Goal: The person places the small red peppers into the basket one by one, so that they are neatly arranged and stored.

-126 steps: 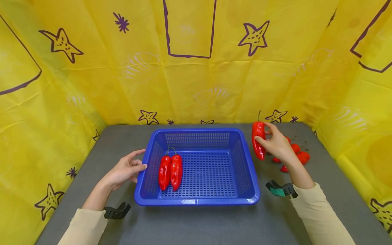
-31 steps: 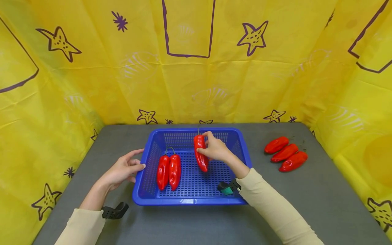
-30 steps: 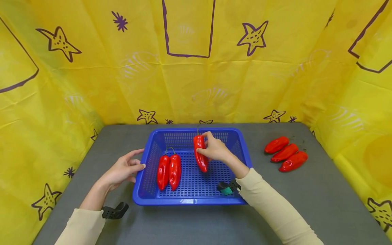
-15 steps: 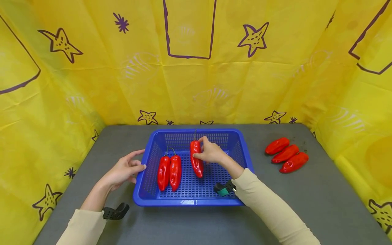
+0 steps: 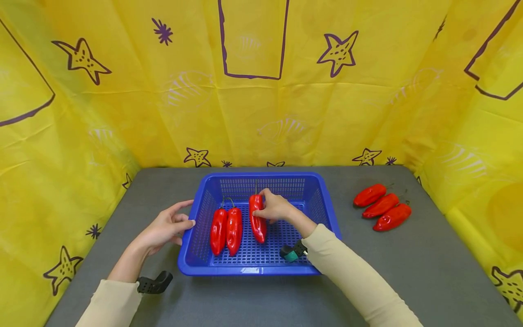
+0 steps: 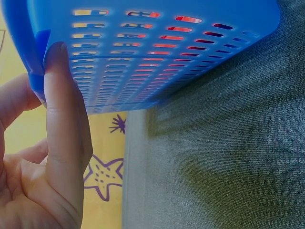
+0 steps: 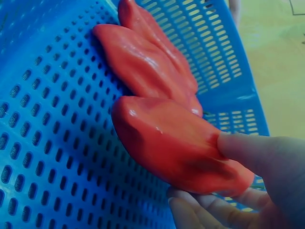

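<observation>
A blue plastic basket point(image 5: 250, 271) with slotted walls and floor sits mid-table. At its left side my left hand point(image 5: 165, 227) holds the rim between thumb and fingers; the thumb point(image 6: 62, 105) lies against the outer wall in the left wrist view. My right hand point(image 5: 278, 209) grips a red pepper point(image 5: 258, 222) by its upper part, inside the basket, stem toward the back. Left of it lie two more red peppers, one point(image 5: 219, 231) beside the other point(image 5: 234, 232). In the right wrist view the held pepper point(image 7: 167, 143) is close to them; whether it touches the floor, I cannot tell.
Three red peppers lie side by side on the grey table point(image 5: 367, 263), right of the basket: a back one point(image 5: 369, 195), a middle one point(image 5: 381, 205) and a front one point(image 5: 392, 217). A yellow patterned cloth point(image 5: 261, 113) hangs around the back and sides.
My right hand has carried a pepper from the right of the basket into it, then left, lower and toward the other two. My left hand has stayed at the rim.
</observation>
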